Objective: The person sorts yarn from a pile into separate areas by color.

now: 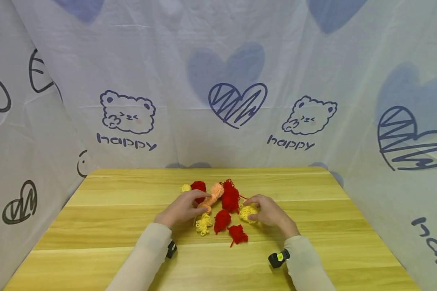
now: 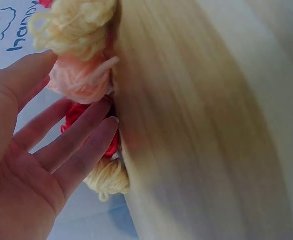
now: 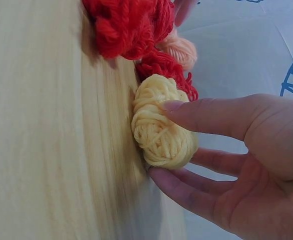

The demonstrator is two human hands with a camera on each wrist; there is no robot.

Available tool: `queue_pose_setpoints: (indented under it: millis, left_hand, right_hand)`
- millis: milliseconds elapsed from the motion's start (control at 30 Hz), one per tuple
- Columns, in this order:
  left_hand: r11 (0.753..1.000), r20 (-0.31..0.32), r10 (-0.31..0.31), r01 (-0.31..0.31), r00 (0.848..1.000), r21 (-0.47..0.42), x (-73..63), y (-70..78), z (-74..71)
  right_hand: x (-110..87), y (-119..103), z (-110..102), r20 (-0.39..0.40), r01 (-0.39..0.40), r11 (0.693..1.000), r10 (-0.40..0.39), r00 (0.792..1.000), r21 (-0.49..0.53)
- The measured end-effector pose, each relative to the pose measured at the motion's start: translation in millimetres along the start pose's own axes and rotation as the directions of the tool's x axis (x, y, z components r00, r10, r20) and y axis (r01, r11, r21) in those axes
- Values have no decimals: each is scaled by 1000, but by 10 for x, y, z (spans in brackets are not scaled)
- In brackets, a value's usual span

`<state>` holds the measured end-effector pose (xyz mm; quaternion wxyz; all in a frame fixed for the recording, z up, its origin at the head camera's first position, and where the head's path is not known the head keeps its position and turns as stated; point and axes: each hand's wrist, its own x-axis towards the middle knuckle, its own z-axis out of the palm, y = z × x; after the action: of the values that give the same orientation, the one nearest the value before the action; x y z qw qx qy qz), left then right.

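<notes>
Small balls and bundles of yarn lie grouped on the wooden table. My right hand holds a yellow yarn ball at the group's right side, thumb on its near face and fingers behind it. On the other side, my left hand is spread with fingers extended beside the peach yarn bundle. In the left wrist view its thumb tip overlaps a looped yellow yarn ball, and its fingers partly cover a red yarn ball. Nothing is gripped in that hand.
A long red yarn bundle lies between the hands, with two red yarn pieces, one rounded and one ragged, nearer me. Another yellow yarn ball sits at the back left. A printed white curtain hangs behind the table.
</notes>
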<state>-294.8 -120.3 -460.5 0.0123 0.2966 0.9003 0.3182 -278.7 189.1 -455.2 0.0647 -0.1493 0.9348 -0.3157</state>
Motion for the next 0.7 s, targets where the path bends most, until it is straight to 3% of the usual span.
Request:
queue_pose_setpoints:
  millis: [467,700]
  left_hand:
    - [996,39,-61,63,997,-66,101,35,50]
    - [999,6,-21,21,1000,-48,121,39,74]
  right_hand:
    - [1,18,-12,1,32,999,-32,999,-9]
    - [-1,23,-12,5,34,999,-34,999,-9]
